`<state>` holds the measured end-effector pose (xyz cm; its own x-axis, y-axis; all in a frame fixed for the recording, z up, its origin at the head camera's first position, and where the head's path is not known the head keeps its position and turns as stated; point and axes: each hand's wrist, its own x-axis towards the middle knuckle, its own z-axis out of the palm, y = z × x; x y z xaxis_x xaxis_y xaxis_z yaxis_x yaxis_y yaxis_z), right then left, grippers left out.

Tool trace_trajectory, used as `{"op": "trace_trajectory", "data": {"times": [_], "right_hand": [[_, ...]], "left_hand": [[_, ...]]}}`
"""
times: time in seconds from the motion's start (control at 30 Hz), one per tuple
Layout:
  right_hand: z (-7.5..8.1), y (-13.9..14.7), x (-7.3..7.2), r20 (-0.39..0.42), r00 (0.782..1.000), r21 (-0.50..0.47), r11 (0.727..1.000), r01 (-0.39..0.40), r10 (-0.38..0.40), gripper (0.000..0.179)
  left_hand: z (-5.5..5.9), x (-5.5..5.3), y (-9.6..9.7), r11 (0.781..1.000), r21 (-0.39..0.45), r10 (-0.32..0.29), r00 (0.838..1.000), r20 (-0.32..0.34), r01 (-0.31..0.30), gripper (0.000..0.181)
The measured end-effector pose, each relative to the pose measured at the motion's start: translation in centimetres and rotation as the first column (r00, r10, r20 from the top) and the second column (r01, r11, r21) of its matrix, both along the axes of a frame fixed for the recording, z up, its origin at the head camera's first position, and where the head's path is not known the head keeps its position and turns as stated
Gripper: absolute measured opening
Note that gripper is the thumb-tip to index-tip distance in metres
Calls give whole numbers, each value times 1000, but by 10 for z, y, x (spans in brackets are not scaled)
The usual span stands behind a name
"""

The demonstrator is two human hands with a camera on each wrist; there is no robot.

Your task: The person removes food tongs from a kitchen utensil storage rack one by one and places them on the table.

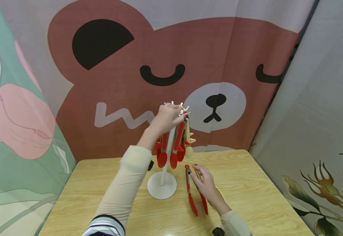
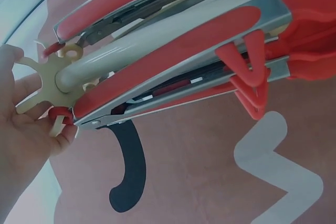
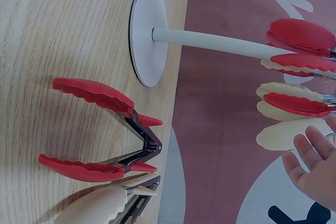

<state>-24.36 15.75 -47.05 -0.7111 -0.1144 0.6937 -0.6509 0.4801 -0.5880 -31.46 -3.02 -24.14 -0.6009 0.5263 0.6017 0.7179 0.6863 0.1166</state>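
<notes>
A white rack [image 1: 169,146] with a star-shaped hook top [image 2: 48,85] carries several hanging red and cream tongs. My left hand [image 1: 169,114] grips that top from above; its thumb is beside the red ring of one pair of hanging tongs [image 2: 168,69], and other fingers pass behind the hooks. Red tongs [image 3: 97,169] lie spread on the table, beside cream tongs [image 3: 92,205]. My right hand [image 1: 206,182] appears over these in the head view. In the right wrist view its fingers [image 3: 307,153] are loosely extended, hold nothing and sit apart from the tongs on the table.
The rack's round white base [image 1: 153,186] stands on a wooden table [image 1: 100,193]. Behind hangs a curtain [image 1: 115,88] with a bear print; patterned cloths hang at left and right.
</notes>
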Motion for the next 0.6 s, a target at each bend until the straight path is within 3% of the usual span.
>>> {"op": "trace_trajectory", "data": {"times": [0.3, 0.43, 0.6], "right_hand": [[1, -1, 0, 28, 1000, -11, 1000, -6, 6, 26], [2, -4, -1, 16, 1000, -21, 1000, 2, -2, 27], [13, -10, 5, -29, 1000, -27, 1000, 4, -5, 29]], "left_hand": [[0, 4, -7, 995, 61, -81, 992, 97, 75, 21], [-3, 3, -8, 995, 69, -80, 994, 72, 75, 24], [-8, 3, -7, 996, 83, -26, 1000, 7, 26, 31]]}}
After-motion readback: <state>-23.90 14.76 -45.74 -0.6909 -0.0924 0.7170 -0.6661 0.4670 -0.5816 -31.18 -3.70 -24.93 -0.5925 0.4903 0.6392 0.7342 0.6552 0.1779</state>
